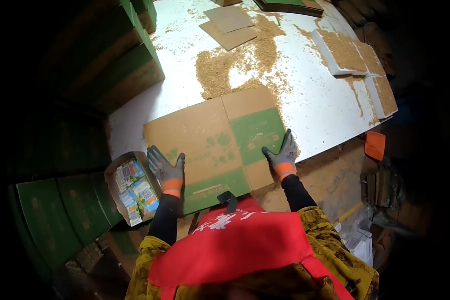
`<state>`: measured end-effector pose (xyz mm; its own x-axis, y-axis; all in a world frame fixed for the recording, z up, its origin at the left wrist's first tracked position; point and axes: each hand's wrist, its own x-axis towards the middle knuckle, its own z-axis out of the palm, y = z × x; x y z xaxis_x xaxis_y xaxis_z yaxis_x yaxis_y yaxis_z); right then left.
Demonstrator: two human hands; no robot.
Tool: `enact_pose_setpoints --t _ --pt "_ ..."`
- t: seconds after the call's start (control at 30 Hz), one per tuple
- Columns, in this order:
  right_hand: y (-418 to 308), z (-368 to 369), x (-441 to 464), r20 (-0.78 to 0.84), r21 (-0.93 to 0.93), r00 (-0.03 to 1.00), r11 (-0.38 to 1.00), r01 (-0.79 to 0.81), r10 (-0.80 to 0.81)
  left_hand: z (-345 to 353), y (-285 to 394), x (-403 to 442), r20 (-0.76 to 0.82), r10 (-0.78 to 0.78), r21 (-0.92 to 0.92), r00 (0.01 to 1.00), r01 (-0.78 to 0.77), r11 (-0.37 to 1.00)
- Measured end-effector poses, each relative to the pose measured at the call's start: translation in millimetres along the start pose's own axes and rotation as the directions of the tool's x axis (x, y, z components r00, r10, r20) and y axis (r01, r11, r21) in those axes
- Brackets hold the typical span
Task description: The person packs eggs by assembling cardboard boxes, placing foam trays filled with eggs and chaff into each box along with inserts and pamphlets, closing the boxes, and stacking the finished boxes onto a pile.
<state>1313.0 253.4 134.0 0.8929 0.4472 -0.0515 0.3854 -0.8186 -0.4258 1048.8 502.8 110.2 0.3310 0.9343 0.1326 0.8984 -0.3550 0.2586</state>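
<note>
A flattened cardboard box with green printed panels lies on the white table in front of me, its near edge close to my red apron. My left hand, in a grey glove with an orange cuff, rests at the box's left edge with thumb spread from the fingers. At the right edge, my right hand in a matching glove lies with fingers stretched and thumb apart on the green panel. Beside my left hand stands a small open carton holding printed cards.
Brown shavings are scattered over the white table. Two cardboard sheets lie farther back. White blocks topped with shavings sit at the right. Green boxes stack at the left, and an orange scoop-like object is at right.
</note>
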Motion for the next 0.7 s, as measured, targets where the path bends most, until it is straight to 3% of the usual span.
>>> enact_pose_setpoints --t 0.03,0.07,0.17,0.37,0.43,0.6,0.63,0.7 --pt "4 -2 2 -0.016 0.076 1.0 0.997 -0.019 0.02 -6 7 0 0.003 -0.038 -0.005 0.999 0.038 0.999" --pt "7 -6 4 0.154 0.135 0.973 0.972 -0.194 0.173 -9 12 0 0.006 -0.074 -0.014 0.997 0.074 0.997" --pt "20 0 7 0.09 0.036 0.992 0.995 -0.093 0.089 -7 8 0 0.062 -0.185 -0.168 0.981 0.193 0.967" --pt "111 -11 61 -0.049 0.19 0.999 0.982 0.019 -0.01 3 85 -38 0.03 -0.145 -0.247 0.989 0.147 0.958" --pt "147 -36 96 0.059 0.402 0.997 0.915 0.028 -0.056 14 126 -53 0.067 -0.129 -0.287 0.989 0.143 0.947" --pt "257 -65 196 0.098 0.421 0.986 0.904 0.079 -0.132 47 235 -67 0.121 -0.144 -0.224 0.982 0.169 0.96" --pt "260 -76 211 0.112 0.449 0.979 0.888 0.103 -0.17 44 251 -62 0.103 -0.184 -0.252 0.978 0.205 0.946" --pt "268 -89 240 0.115 0.379 0.969 0.911 0.16 -0.218 54 251 -52 0.037 -0.13 -0.58 0.991 0.127 0.805"
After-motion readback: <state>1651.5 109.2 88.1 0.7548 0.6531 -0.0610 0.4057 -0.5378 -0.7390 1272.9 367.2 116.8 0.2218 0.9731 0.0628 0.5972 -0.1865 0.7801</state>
